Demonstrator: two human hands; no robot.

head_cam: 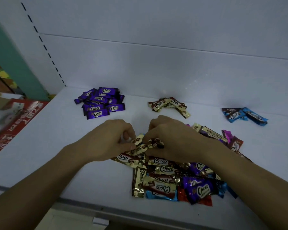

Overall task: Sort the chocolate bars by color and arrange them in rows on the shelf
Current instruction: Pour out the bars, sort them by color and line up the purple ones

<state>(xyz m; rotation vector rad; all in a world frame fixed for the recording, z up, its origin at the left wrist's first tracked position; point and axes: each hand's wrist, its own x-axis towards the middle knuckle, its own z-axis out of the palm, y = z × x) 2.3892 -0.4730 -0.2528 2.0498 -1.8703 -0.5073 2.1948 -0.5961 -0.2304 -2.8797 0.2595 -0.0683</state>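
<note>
A mixed heap of chocolate bars (171, 178) in gold, purple, blue and red wrappers lies at the front of the white shelf (56, 146). Sorted groups lie further back: purple bars (100, 103) at the left, gold bars (170, 104) in the middle, blue bars (244, 114) at the right. My left hand (106, 140) pinches a gold bar (138, 147) at the heap's far edge. My right hand (171, 138) grips a gold-and-brown bar (156, 144) right beside it. Both hands nearly touch each other.
The shelf's white back wall (156, 55) rises behind the groups. A slotted upright (45, 47) marks the left corner. A red box (15, 120) lies left of the shelf edge. A pink bar (229, 134) pokes out at the heap's right.
</note>
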